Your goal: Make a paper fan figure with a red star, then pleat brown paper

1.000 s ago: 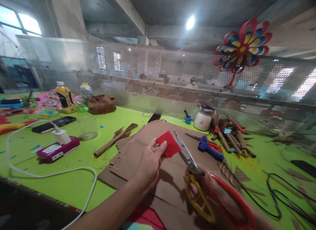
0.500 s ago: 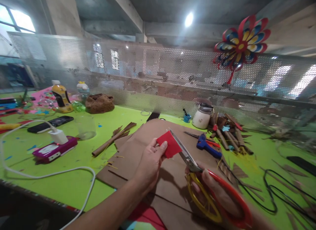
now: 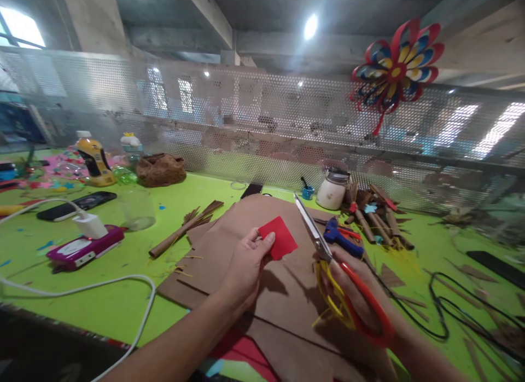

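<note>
Between the thumb and fingers of my left hand (image 3: 246, 264) is a small squarish piece of red paper (image 3: 283, 238). My right hand (image 3: 353, 283) grips a pair of scissors (image 3: 312, 229) with one red and one yellow handle. The blades point up and away, look closed together, and stand a little to the right of the paper without touching it. Both hands are above brown kraft paper (image 3: 229, 234). Behind the scissors lies a blue glue gun (image 3: 342, 238).
On the green table (image 3: 135, 256) a purple power strip (image 3: 86, 248) with a white plug sits at left. A brown paper roll (image 3: 176, 234) lies near a clear cup (image 3: 137, 209). At the back are a jar (image 3: 333, 189) and several bundled paper rolls (image 3: 379, 220). A black cable (image 3: 437, 300) curls at right.
The scissors have moved right, away from the red paper's edge, and their handles have come together. The left hand still holds the paper in nearly the same place. The view has shifted slightly.
</note>
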{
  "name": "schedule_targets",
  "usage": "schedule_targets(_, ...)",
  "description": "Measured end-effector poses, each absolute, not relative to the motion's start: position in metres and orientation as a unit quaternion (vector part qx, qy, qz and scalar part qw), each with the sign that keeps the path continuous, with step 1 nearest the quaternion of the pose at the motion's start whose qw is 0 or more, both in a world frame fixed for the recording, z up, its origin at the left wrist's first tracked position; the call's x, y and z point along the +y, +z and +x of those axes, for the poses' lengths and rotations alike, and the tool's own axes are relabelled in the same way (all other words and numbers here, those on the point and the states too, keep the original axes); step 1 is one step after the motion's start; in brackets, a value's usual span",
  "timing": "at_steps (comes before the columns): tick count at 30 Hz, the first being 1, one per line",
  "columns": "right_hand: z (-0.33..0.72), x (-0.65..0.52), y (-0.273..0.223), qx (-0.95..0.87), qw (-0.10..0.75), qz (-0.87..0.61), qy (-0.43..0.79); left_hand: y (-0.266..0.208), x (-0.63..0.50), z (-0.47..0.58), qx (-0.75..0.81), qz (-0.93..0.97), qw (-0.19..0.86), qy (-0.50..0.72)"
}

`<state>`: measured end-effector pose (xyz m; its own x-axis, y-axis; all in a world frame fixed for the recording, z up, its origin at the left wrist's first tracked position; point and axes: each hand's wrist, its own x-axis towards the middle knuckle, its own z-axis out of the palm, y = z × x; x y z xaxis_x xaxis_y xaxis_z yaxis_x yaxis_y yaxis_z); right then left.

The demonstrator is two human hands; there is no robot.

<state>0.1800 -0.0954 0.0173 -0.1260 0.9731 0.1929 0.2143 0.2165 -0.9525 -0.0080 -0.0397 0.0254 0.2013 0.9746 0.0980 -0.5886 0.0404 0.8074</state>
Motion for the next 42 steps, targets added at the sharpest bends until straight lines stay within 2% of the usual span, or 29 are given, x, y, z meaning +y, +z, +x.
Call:
schedule_targets(3,0.181,-0.091,0.024,-0.642,0.473,-0.491,0.350,0.024,-0.040,-0.006,0.275,0.391,0.687,0.547)
schedule_targets(8,0.172,-0.089,0.025,-0.556,0.531,-0.474,0.429,0.021,-0.045,-0.002,0.287,0.407,0.721,0.482)
schedule_targets(11,0.167,-0.089,0.023,-0.549,0.555,-0.461,0.422,0.018,-0.047,0.001,0.258,0.427,0.749,0.436)
schedule_targets(18,0.166,-0.094,0.023,-0.590,0.552,-0.475,0.350,0.013,-0.052,0.003,0.273,0.476,0.749,0.371)
schedule_targets(24,0.167,-0.090,0.027,-0.481,0.591,-0.421,0.492,0.023,-0.056,0.001,0.178,0.467,0.771,0.395)
schedule_targets(30,0.173,-0.088,0.026,-0.448,0.553,-0.346,0.611,0.023,-0.058,0.003,0.162,0.463,0.788,0.372)
schedule_targets(37,0.172,-0.089,0.016,-0.440,0.489,-0.298,0.692,0.020,-0.055,0.001,0.164,0.546,0.737,0.362)
schedule_targets(42,0.167,-0.088,0.010,-0.413,0.499,-0.292,0.704,0.016,-0.054,0.003,0.215,0.550,0.715,0.374)
